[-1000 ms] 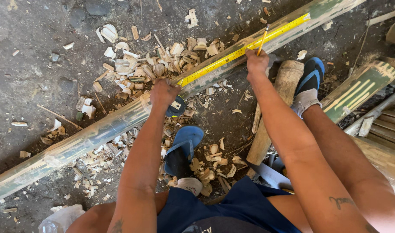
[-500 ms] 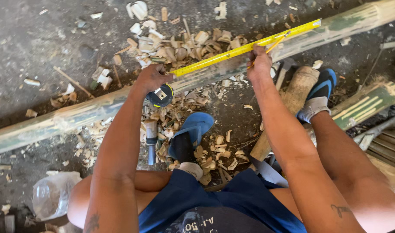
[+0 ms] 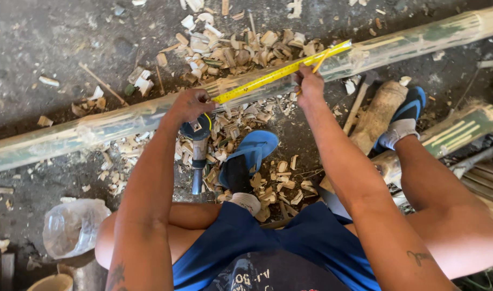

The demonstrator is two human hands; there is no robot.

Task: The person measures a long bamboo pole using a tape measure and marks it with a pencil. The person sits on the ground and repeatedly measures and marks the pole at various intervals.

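Head view: the left hand (image 3: 190, 105) clamps the tape measure case (image 3: 198, 129) while the right hand (image 3: 310, 86) pinches a pencil (image 3: 317, 63), the yellow tape (image 3: 278, 75) stretched between them along the bamboo pole (image 3: 122, 121); measuring underway, marking likely follows.

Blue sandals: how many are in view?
2. One blue sandal lies among wood chips at centre; the other blue sandal is at right beside a short log.

Grey concrete floor (image 3: 52, 37), scattered wood chips (image 3: 241, 51)
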